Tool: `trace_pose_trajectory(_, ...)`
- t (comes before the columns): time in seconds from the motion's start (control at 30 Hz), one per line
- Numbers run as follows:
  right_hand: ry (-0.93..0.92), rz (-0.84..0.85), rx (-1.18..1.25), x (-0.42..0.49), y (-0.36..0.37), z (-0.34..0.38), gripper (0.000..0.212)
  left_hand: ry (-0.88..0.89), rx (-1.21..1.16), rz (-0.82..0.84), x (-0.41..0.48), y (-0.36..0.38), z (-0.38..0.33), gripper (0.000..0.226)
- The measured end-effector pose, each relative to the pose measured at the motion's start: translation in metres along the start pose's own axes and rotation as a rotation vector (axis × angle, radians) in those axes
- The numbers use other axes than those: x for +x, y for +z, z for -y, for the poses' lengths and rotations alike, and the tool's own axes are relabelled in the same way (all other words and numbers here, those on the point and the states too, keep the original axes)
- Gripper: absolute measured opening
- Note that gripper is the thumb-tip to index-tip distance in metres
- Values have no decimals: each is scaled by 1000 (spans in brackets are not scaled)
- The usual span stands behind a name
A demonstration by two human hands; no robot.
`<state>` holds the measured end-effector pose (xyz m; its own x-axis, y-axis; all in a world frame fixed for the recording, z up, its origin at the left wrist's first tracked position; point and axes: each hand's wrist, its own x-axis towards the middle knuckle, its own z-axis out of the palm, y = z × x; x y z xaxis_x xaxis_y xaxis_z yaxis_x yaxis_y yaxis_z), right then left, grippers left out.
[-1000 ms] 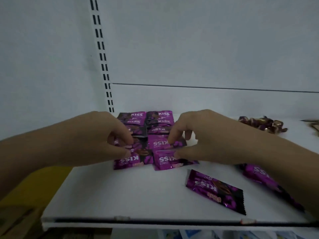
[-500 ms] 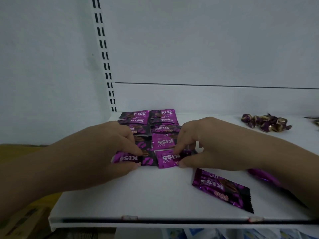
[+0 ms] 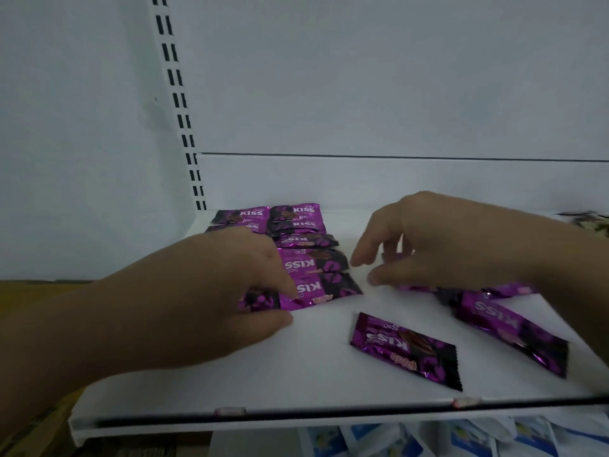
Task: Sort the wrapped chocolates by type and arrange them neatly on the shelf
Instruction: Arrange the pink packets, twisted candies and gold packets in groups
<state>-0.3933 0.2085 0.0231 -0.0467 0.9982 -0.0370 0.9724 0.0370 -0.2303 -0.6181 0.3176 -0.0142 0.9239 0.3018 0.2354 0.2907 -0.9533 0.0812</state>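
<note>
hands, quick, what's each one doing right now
Left hand: open, fingertips resting on the front purple packets, gripping nothing.
Right hand: open, fingers spread, holding nothing, above the loose packets.

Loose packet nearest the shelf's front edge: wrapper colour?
Purple with black, white KISS lettering; head view.

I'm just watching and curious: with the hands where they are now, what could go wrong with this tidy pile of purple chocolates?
The left hand rests on the front of the stacked packets; lifting it carelessly could drag the neat rows askew. The right hand is spread open beside the stack, so a quick sweep might knock its edge. One loose packet lies near the shelf's front lip and could be nudged off.
</note>
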Motion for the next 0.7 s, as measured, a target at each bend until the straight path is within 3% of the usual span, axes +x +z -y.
trace_pose_trajectory(0.2, 199, 86, -85, -26, -20, -33, 9, 169, -79, 19, 38, 17, -39, 41)
trace_pose_trajectory(0.37, 326, 138, -136, -49, -20, -39, 37, 215, -113, 143, 65, 29, -59, 62)
trace_pose_trajectory(0.47, 366, 187, -215, -57, -13, -36, 40, 226, -106, 259, 76, 32, -63, 66)
trace_pose_trajectory(0.7, 287, 166, -139, -59, -4, -36, 30, 133, -308, 234, 78, 26, -69, 40)
